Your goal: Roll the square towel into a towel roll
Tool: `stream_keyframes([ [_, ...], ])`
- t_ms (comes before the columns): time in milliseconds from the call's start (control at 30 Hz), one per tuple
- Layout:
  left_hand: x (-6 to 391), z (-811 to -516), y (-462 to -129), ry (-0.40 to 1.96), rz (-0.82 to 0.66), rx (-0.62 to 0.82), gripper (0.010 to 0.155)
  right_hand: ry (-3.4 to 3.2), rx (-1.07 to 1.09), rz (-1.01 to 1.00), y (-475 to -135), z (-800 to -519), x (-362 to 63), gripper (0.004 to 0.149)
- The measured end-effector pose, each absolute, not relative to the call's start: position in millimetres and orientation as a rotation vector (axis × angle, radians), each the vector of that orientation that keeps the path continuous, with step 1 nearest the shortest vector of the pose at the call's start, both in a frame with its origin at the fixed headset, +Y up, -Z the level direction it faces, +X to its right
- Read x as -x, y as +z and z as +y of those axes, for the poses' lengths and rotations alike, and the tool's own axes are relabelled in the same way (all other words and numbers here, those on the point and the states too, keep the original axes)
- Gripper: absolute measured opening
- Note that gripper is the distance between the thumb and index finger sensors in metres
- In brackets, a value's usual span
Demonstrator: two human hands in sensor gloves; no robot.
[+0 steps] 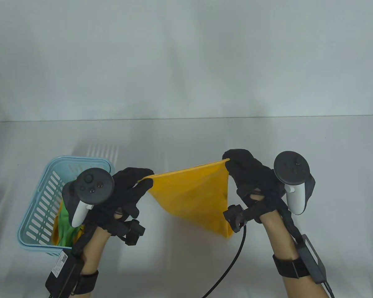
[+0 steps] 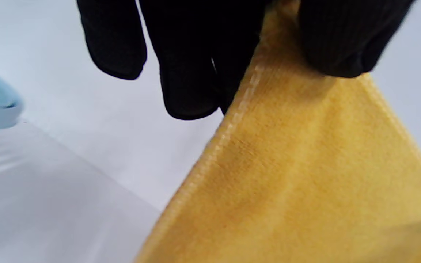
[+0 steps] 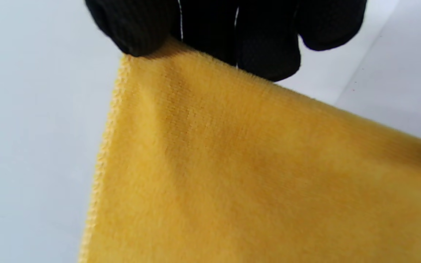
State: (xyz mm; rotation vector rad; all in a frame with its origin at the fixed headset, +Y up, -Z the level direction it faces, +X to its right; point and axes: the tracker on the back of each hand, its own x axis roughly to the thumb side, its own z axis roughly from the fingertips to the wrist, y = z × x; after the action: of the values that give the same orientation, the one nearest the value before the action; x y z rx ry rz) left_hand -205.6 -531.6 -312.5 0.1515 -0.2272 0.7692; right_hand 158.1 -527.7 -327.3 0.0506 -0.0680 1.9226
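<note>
Holding a yellow square towel in the air above the white table, two gloved hands each pinch one top corner. The left hand grips its corner between thumb and fingers; the right hand does the same at the other corner, with its fingertips pressed onto the cloth. Between the hands the top edge is pulled fairly taut, and the rest hangs down to a point near the right wrist. The towel sits just to the right of a light blue basket, which holds green and yellow cloth.

The fabric looks soft, light and limp, with a fuzzy nap and stitched hems, so it should sag wherever it is unsupported. Corners and hemmed edges seem the surest places to hold. Rolling will likely need it laid flat on the table beside the basket first.
</note>
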Motion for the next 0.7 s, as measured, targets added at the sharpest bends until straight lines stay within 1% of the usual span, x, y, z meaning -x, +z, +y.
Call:
stream_keyframes([
  [100,204.2,-507.4,-312.6,0.797,-0.250,-0.169,0.042,1.895,-0.061,-0.086,-319.1,-509.0,-162.9,0.038],
  [267,202.8,-485.7,-302.8,0.834,-0.282,-0.200,0.042,1.854,-0.082,-0.095,-304.9,-492.3,-167.9,0.038],
  [567,199.4,-463.8,-278.4,0.857,-0.366,-0.249,0.043,1.827,-0.129,-0.101,-285.0,-472.3,-172.6,0.039],
  [633,198.5,-458.7,-279.2,0.871,-0.387,-0.238,0.043,1.836,-0.132,-0.120,-285.7,-465.4,-173.7,0.039],
  [700,197.3,-453.8,-289.5,0.874,-0.377,-0.223,0.043,1.866,-0.112,-0.137,-294.4,-459.7,-174.5,0.039],
])
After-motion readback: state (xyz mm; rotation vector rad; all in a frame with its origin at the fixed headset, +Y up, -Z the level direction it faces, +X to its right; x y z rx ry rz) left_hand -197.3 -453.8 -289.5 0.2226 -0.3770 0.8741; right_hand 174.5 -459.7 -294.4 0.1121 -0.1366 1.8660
